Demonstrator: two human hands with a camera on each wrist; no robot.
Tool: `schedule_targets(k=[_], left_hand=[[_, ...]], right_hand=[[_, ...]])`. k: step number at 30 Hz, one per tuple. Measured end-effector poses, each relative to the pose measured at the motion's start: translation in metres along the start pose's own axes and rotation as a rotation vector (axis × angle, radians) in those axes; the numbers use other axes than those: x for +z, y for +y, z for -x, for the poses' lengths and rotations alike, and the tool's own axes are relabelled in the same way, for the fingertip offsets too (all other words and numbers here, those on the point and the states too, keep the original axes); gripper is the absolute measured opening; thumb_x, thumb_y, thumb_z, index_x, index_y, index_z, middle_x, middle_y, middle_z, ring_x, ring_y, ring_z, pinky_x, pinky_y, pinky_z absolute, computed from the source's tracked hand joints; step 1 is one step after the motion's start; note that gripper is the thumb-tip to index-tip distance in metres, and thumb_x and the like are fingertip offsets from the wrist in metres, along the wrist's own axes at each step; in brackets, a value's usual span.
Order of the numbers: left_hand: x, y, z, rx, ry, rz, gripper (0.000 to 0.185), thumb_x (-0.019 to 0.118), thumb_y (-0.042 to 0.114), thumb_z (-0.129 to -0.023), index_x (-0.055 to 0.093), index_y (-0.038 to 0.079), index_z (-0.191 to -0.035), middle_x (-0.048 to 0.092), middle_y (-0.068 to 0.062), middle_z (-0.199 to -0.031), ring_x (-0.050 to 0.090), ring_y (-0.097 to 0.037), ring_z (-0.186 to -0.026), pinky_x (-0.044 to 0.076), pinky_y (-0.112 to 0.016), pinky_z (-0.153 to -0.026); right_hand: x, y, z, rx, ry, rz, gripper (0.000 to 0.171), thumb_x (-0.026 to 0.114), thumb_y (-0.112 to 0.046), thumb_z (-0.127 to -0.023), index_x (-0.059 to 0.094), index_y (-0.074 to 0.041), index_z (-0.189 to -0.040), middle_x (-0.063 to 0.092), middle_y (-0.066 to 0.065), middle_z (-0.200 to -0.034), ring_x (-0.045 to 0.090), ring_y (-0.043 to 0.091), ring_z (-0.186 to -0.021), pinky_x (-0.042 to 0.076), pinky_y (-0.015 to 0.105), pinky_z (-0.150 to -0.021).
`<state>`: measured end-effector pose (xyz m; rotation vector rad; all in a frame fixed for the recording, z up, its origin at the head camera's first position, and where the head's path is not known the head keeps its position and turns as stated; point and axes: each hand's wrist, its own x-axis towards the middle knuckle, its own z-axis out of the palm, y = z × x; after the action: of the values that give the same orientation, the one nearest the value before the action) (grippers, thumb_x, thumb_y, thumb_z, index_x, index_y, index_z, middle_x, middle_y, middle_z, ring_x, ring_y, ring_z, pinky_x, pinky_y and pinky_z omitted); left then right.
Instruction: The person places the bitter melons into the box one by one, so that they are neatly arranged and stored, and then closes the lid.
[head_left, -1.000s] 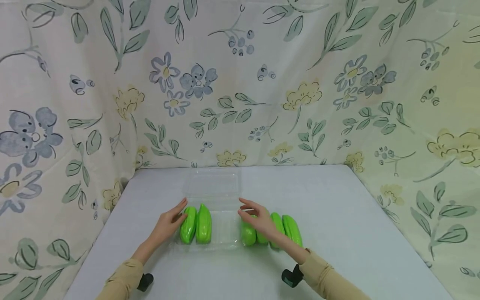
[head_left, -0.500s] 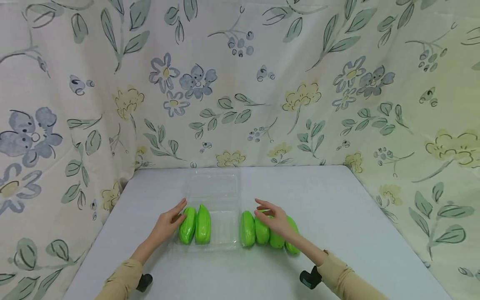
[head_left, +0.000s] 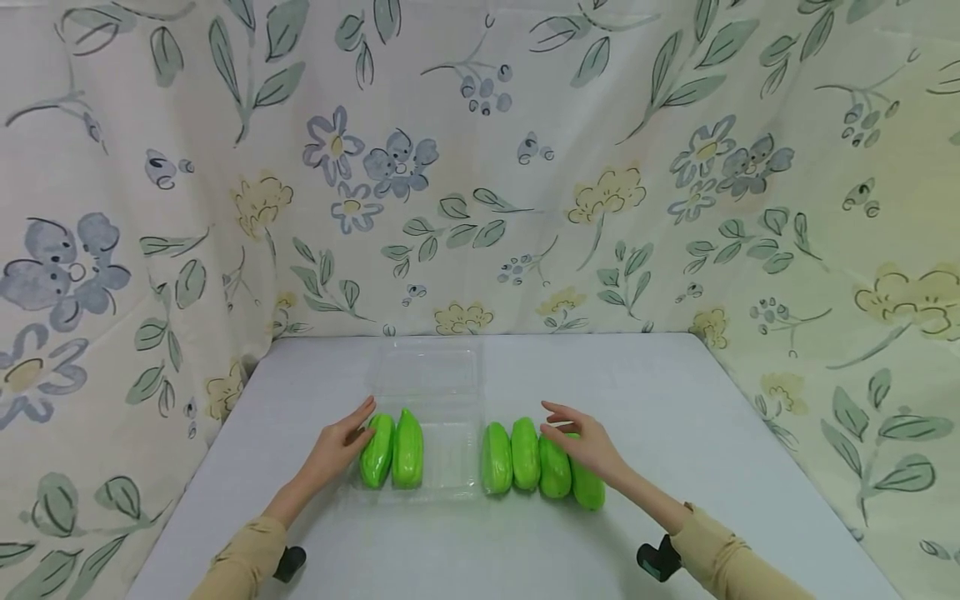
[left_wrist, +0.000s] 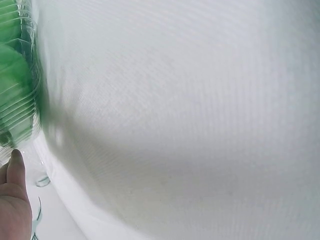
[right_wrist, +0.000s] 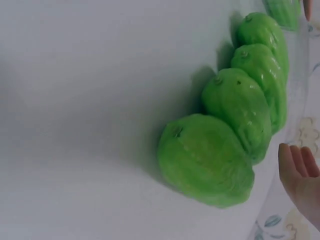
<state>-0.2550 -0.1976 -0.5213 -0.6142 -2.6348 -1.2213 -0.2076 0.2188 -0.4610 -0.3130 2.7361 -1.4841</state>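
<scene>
A clear plastic clamshell tray (head_left: 450, 462) lies open on the table, its lid (head_left: 427, 371) flat behind it. Two green ridged gourds (head_left: 393, 450) lie side by side in the tray's left half. My left hand (head_left: 343, 439) rests with straight fingers against the tray's left wall beside the outer gourd (left_wrist: 15, 90). Several more green gourds (head_left: 525, 457) lie in a row on the table just right of the tray. My right hand (head_left: 583, 440) hovers with relaxed fingers (right_wrist: 298, 172) over the two rightmost gourds (right_wrist: 206, 161), gripping nothing.
The grey tabletop (head_left: 675, 417) is walled on three sides by a floral cloth (head_left: 480, 167) that meets it at the back edge and along both sides. Beige sleeves with black wrist mounts (head_left: 660, 560) cover both forearms.
My right hand has moved to the right, from the gourd nearest the tray to the far end of the row. The left hand and the gourds have stayed put.
</scene>
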Motion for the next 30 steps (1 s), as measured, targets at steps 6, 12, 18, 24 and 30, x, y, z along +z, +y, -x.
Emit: schedule_targets(k=[6,12,18,24,30], left_hand=[[0.0,-0.001,-0.001,0.002,-0.007,-0.006,0.048,0.059,0.011,-0.094,0.044,-0.003,-0.138,0.039,-0.019,-0.147,0.043,-0.036,-0.13,0.049,-0.042,-0.097],[0.0,-0.001,0.0,0.01,-0.004,-0.005,0.048,0.059,0.011,-0.094,0.044,-0.003,-0.138,0.039,-0.018,-0.147,0.044,-0.036,-0.13,0.049,-0.043,-0.097],[0.0,-0.002,0.0,0.025,0.002,-0.004,0.048,0.059,0.009,-0.093,0.044,-0.005,-0.137,0.039,-0.02,-0.146,0.044,-0.037,-0.129,0.05,-0.043,-0.096],[0.0,-0.002,0.0,0.033,0.004,0.004,0.048,0.059,0.007,-0.093,0.043,-0.005,-0.137,0.039,-0.022,-0.146,0.044,-0.037,-0.129,0.05,-0.044,-0.095],[-0.001,-0.001,0.0,0.037,0.013,0.001,0.048,0.059,0.008,-0.093,0.044,-0.004,-0.137,0.039,-0.021,-0.146,0.044,-0.037,-0.128,0.05,-0.043,-0.095]], right_hand=[[-0.012,0.011,0.003,0.035,0.014,0.056,0.049,0.062,-0.029,-0.092,0.052,-0.012,-0.137,0.06,0.022,-0.124,0.064,0.033,-0.107,0.06,0.035,-0.082],[-0.026,0.021,0.005,0.081,0.027,0.099,0.051,0.063,-0.029,-0.092,0.051,-0.01,-0.137,0.056,0.025,-0.128,0.062,0.037,-0.109,0.06,0.038,-0.081],[-0.038,0.031,0.003,0.142,-0.011,0.164,0.053,0.062,-0.031,-0.092,0.05,-0.008,-0.138,0.053,0.027,-0.132,0.061,0.038,-0.109,0.059,0.043,-0.084],[-0.041,0.033,0.008,0.196,-0.121,0.14,0.053,0.062,-0.032,-0.092,0.049,-0.008,-0.138,0.051,0.029,-0.132,0.06,0.038,-0.11,0.057,0.046,-0.083],[-0.038,0.038,0.011,0.184,-0.182,0.133,0.053,0.062,-0.029,-0.092,0.049,-0.007,-0.138,0.05,0.028,-0.133,0.058,0.039,-0.111,0.057,0.045,-0.082]])
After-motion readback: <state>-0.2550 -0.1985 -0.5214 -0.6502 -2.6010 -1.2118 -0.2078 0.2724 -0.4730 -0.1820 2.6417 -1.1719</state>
